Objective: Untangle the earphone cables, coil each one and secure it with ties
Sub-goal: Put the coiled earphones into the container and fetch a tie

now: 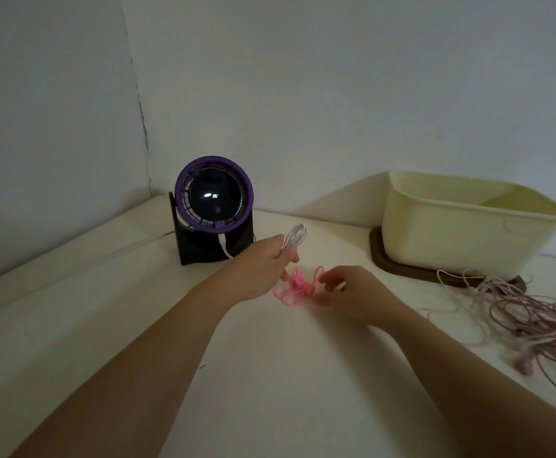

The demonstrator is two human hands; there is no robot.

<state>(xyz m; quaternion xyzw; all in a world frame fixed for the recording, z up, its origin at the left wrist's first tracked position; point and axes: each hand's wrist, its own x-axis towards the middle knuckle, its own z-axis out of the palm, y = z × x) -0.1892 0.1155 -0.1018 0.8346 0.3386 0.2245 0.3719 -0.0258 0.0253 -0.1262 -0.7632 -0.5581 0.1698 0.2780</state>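
White cable (295, 235), wound into a small coil, is gripped in the left hand (265, 262), its fingers curled round the coil's lower end so that the loops stand up above the knuckles. That hand is just left of and behind the ties (291, 287), a loose pink pile lying on the table (270, 375). One lower finger points down at the pile's left edge; whether it touches is unclear. The right hand (347, 289) is just right of the ties, fingers curled, with thumb and forefinger pinching a loop that rises from the pile's right side.

Well to the right of the ties lies the tangle (527, 312) of pinkish earphone cables, spread over the table with a pink earbud at its near edge. Behind and to the right of the ties stands a cream bin (451, 233) on a dark wooden board (398, 267); the tangle's far strands reach that board. Behind and to the left of the ties, near the wall corner, a purple-rimmed fan (213, 200) on a black stand faces the camera, a white lead plugged in below it.
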